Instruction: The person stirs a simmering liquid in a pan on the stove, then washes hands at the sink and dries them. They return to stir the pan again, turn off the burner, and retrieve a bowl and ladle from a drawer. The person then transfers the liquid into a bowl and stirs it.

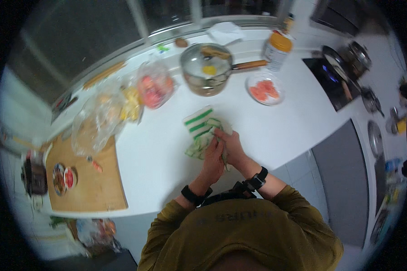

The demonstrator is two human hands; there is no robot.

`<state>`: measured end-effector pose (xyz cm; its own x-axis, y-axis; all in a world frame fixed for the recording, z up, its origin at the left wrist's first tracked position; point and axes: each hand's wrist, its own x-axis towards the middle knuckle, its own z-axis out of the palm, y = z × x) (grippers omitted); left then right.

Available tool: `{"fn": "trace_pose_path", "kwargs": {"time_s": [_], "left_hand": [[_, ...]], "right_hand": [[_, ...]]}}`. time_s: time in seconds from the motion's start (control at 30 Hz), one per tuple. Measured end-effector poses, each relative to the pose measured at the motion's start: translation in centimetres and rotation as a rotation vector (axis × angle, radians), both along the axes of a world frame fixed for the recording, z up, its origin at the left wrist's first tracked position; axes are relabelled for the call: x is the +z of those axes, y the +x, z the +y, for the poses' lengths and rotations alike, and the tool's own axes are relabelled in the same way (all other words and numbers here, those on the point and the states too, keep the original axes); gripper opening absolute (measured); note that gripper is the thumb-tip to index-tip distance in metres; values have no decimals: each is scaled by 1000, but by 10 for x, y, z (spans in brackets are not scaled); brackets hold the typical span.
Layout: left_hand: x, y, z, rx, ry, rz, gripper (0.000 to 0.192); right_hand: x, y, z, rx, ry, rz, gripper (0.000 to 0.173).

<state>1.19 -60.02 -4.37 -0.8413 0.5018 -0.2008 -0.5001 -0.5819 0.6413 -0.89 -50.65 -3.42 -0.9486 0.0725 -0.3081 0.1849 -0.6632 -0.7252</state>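
Above the white countertop (162, 145), my left hand (213, 162) and my right hand (233, 144) are pressed close together. Both grip a white cloth with green stripes (199, 122), bunched up between the fingers, while its striped end spreads out ahead of them. Folds of the cloth hide some of my fingertips. Beyond the cloth stands a steel saucepan (207, 88) with a glass lid and a wooden handle. Right of that pan, a white plate (280, 98) holds several pinkish-orange slices (264, 90).
A tub with an orange lid (280, 42) stands behind the plate. Clear plastic bags (95, 118), one with red fruit-like items (152, 91), lie at left by a wooden board (88, 193) bearing small dishes and a peeler-like tool (95, 164). Far right is a black cooktop (325, 84) with pans.
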Motion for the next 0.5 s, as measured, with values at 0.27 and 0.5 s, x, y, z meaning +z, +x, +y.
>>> {"fn": "trace_pose_path", "kwargs": {"time_s": [0.27,0.5], "left_hand": [[26,23,59,-76,-470,691,52],[15,62,214,138,27,-41,42]], "right_hand": [[33,54,132,-209,214,150,33],[22,121,208,235,1016,739,76]]}}
